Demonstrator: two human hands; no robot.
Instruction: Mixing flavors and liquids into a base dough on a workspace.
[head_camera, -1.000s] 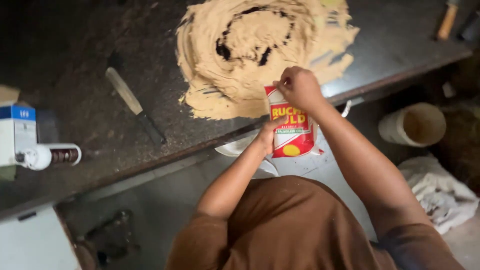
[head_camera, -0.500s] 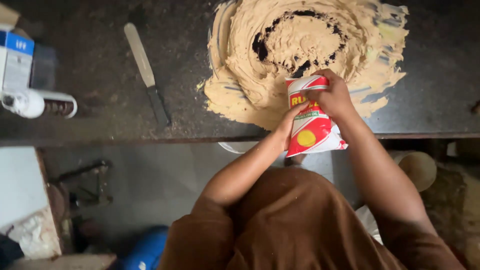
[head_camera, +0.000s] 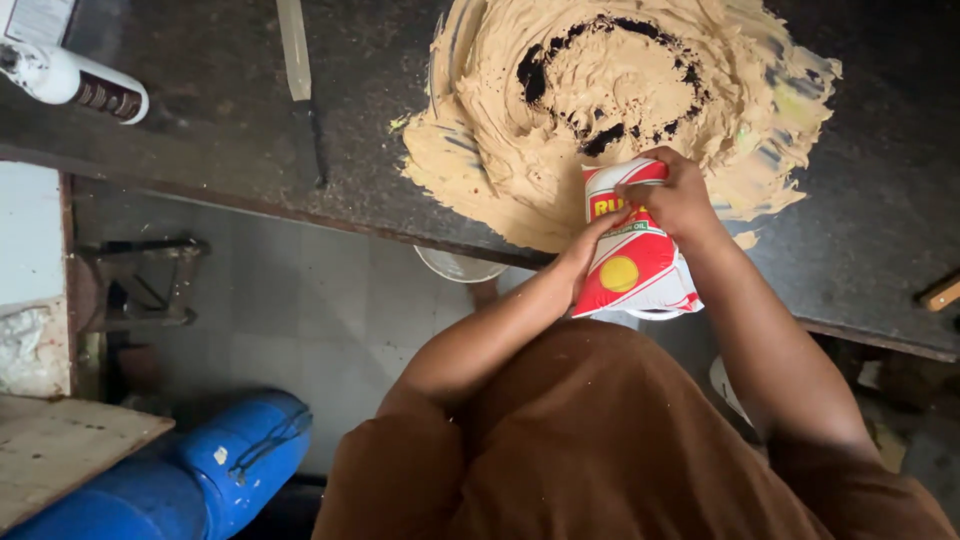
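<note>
I hold a red and white plastic pouch (head_camera: 632, 262) with a yellow circle on it, over the near edge of a dark stone counter (head_camera: 200, 120). My left hand (head_camera: 585, 250) grips the pouch's left side. My right hand (head_camera: 678, 196) pinches its top corner. Just beyond the pouch lies a wide, swirled spread of tan paste (head_camera: 610, 100) on the counter, with dark bare patches near its middle.
A long flat-bladed knife (head_camera: 300, 85) lies on the counter left of the paste. A white tube (head_camera: 75, 82) lies at the far left. A white bowl rim (head_camera: 460, 266) shows under the counter edge. A blue drum (head_camera: 200, 470) stands on the floor lower left. A wooden handle (head_camera: 940, 293) lies at the right.
The view has swung so that the counter now sits higher and the floor shows. Both hands kept hold of the pouch, with the right hand working at its top.
</note>
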